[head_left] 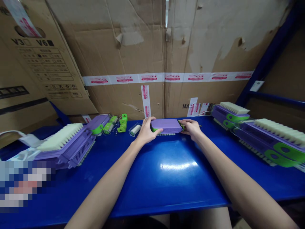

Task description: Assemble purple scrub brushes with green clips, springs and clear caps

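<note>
A purple brush head (pixel 166 126) with green ends lies bristles down on the blue table, between my two hands. My left hand (pixel 145 132) grips its left end, thumb along the front and fingers over the top. At the opposite end, the fingers of my right hand (pixel 191 128) are pinched together by the green end piece; what they hold there is mostly hidden. A small clear case with a white block (pixel 135 130) sits just left of my left hand. Beyond it are a green plastic bracket (pixel 123 123), some small springs (pixel 116 126) and green-and-clear pieces (pixel 110 124).
Stacked purple brush heads (pixel 269 140) with green ends stand at the right. More purple brush heads (pixel 69 146) are at the left, beside a white plug with a cable (pixel 30 140). Taped cardboard (pixel 128 54) walls the back of the blue table (pixel 152 187). A blue metal frame (pixel 264 57) rises at right.
</note>
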`<state>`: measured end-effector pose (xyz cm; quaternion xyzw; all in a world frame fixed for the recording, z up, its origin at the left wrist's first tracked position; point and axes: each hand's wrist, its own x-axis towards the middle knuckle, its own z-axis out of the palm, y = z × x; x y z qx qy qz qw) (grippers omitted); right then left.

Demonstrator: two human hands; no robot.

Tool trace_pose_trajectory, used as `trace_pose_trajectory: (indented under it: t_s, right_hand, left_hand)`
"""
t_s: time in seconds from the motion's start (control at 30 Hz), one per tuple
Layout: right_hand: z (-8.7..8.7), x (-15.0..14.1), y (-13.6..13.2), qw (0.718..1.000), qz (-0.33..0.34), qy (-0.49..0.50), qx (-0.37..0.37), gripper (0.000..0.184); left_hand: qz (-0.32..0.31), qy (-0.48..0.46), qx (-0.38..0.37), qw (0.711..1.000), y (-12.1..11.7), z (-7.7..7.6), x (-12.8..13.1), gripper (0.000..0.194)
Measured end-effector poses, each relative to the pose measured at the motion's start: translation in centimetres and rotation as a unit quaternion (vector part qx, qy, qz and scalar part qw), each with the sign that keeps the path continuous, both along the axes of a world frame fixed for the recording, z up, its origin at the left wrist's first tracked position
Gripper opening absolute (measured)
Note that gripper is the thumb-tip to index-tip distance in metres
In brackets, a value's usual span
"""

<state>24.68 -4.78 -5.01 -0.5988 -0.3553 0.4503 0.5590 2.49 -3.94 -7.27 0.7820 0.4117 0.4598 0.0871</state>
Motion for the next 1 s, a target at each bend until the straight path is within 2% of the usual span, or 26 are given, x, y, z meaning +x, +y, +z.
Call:
trace_pose_trajectory:
  t_s: [0.23, 0.57, 0.83, 1.0]
  right_hand:
    - [-0.44, -0.53, 0.05, 1.0, -0.023, -0.004, 0.019, 0.006]
    - [-0.51, -0.45, 0.15, 0.999, -0.032, -0.012, 0.032, 0.01]
    - [-0.74, -0.4, 0.31, 0.998, -0.053, 0.025, 0.024, 0.008]
    - [-0.6, -0.59, 0.06, 0.999, -0.036, 0.022, 0.022, 0.006]
  left_hand:
    - [-0.003, 0.016, -0.005, 1.0, -0.54, 0.19, 0.44, 0.049]
    - [0.013, 0.038, -0.003, 0.999, -0.85, 0.47, 0.69, 0.05]
    - [0.016, 0.032, -0.006, 0.999, -0.75, 0.36, 0.71, 0.05]
    - [0.016, 0.023, -0.007, 1.0, -0.49, 0.16, 0.47, 0.05]
